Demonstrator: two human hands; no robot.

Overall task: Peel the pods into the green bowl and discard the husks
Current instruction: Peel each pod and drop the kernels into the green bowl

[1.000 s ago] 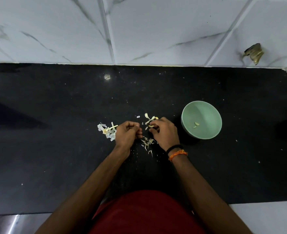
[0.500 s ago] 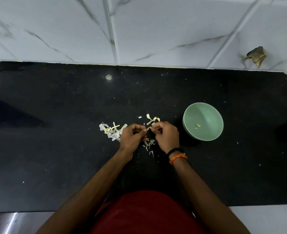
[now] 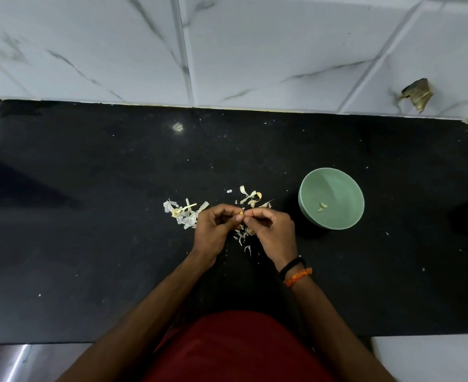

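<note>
Both hands, the left hand (image 3: 213,230) and right hand (image 3: 274,232), are pinching a small pod (image 3: 240,213) between fingertips over the counter (image 3: 89,216), likely stripping husk before dropping it in the green bowl (image 3: 331,198).

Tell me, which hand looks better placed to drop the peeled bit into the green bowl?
Probably the right hand: it is nearer the green bowl and pinches the pod together with the left hand, which would have to cross over.
</note>
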